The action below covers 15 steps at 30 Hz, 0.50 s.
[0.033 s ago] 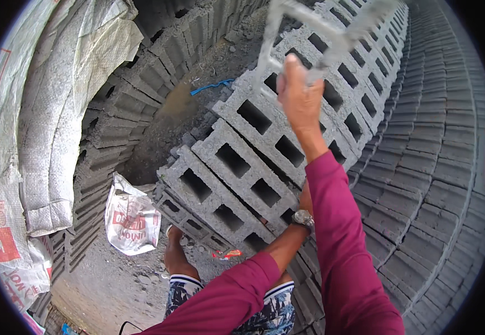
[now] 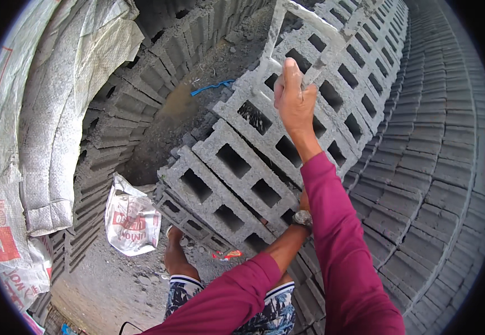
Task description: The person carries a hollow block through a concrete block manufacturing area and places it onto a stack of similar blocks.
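Gripping a hollow block (image 2: 309, 33) with right hand (image 2: 294, 100), left hand (image 2: 304, 202) hidden, sack (image 2: 132, 219) nearby

Right hand (image 2: 294, 100) up at full reach, fingers curled shut; left hand w/ wristwatch low, mostly hidden behind right arm.

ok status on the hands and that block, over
Right hand gripping the top edge of an upended grey hollow concrete block. Left hand mostly hidden behind right sleeve. Stacked grey blocks underneath.
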{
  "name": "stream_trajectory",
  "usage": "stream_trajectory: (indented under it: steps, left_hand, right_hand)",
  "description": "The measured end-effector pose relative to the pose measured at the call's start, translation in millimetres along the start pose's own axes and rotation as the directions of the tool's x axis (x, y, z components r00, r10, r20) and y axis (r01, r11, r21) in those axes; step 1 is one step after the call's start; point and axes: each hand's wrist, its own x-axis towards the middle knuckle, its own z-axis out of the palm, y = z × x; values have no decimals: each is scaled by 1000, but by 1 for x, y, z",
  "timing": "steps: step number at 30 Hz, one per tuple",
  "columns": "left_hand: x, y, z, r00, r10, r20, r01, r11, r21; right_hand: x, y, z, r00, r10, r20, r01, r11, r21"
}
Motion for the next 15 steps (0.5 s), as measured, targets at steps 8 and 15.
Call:
stream_trajectory:
  steps: [8,15]
  left_hand:
    - [4,2,5,997,-14,-77,-5,970,-242]
    - [10,15,-14,974,-53,221,8,979,203]
  right_hand:
    - [-21,10,-20,951,309,-20,-304,945,116]
    - [-14,-56,-119,920,384,-80,-341,885,318]
